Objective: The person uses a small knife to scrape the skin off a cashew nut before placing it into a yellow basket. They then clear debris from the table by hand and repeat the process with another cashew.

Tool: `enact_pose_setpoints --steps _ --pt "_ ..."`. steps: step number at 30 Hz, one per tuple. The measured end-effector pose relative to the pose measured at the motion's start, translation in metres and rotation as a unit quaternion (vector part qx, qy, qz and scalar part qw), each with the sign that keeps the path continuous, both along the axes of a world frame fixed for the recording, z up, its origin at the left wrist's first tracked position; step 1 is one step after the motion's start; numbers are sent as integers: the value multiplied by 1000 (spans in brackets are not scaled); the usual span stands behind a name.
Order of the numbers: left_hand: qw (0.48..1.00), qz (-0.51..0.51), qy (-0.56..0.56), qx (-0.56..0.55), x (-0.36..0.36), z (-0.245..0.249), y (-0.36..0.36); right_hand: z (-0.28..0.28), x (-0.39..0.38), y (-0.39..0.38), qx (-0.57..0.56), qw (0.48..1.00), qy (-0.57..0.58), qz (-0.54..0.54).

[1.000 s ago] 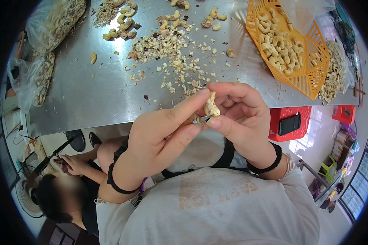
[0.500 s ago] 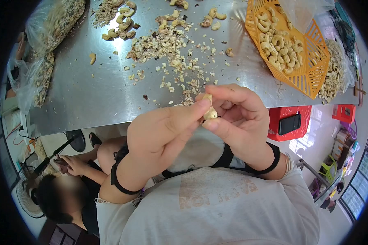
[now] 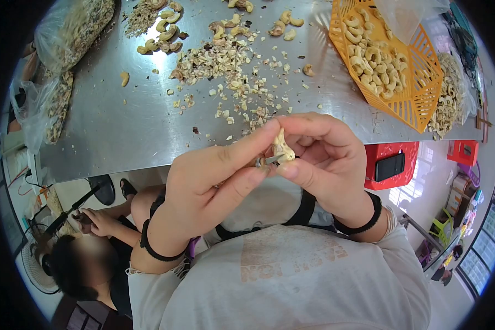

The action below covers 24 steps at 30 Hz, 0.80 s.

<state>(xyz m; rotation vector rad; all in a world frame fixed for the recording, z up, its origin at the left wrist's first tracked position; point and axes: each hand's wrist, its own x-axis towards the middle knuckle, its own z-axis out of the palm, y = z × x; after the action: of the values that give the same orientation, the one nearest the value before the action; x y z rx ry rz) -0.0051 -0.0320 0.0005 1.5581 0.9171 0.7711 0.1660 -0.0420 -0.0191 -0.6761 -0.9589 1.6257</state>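
Just off the table's front edge, my right hand [image 3: 333, 157] is closed on a pale cashew nut [image 3: 282, 144], pinched between thumb and fingers. My left hand [image 3: 214, 173] is also closed, gripping a small metal blade [image 3: 270, 160] low between thumb and fingers; most of its handle is hidden. The blade's tip touches the lower part of the nut, while my left index fingertip is at the nut's top. On the metal table [image 3: 132, 126] beyond lie pale shell or skin scraps [image 3: 217, 60] and small groups of cashews [image 3: 168, 30].
A yellow plastic basket [image 3: 423, 82] with many cashews stands at the right, beside a bag of more nuts [image 3: 448, 99]. Filled plastic bags [image 3: 74, 38] lie at the left. A phone [image 3: 390, 166] rests on a red stool [image 3: 371, 159]. Another person [image 3: 124, 234] sits at the lower left.
My left fingers have spread slightly and shifted, so the metal blade now shows against the nut. The nut is turned a little in my right hand.
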Motion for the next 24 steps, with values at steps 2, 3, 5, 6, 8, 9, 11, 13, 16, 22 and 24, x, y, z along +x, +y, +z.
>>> enact_pose_setpoints --steps 2,3,5,6,8,9,11,13,16,22,24 --pt "999 2 -3 38 1 -2 1 2 0 1 -8 1000 -18 -4" --pt "996 3 23 85 2 -2 2 2 0 1 -8 1000 -18 -3" --pt "990 5 50 131 3 -2 3 1 -1 1 8 999 -31 -21" --pt "982 8 74 173 3 -3 4 0 -2 1 9 999 -32 -21" --pt "972 11 98 214 3 -7 6 -2 -4 0 32 998 -47 -37" --pt "968 15 91 233 4 -10 6 -2 -3 1 32 998 -47 -37" --pt "964 20 84 251 4 -11 6 -1 -2 1 20 999 -39 -26" --pt "989 33 19 141 5 -6 4 0 -1 3 25 999 -29 -15" --pt "999 38 -2 28 4 1 1 1 1 3 16 1000 -19 0" --pt "999 -37 9 -35 -6 5 5 -1 2 2 19 1000 -22 9" --pt "998 -47 6 -34 -9 5 6 -1 2 2 25 999 -21 16"
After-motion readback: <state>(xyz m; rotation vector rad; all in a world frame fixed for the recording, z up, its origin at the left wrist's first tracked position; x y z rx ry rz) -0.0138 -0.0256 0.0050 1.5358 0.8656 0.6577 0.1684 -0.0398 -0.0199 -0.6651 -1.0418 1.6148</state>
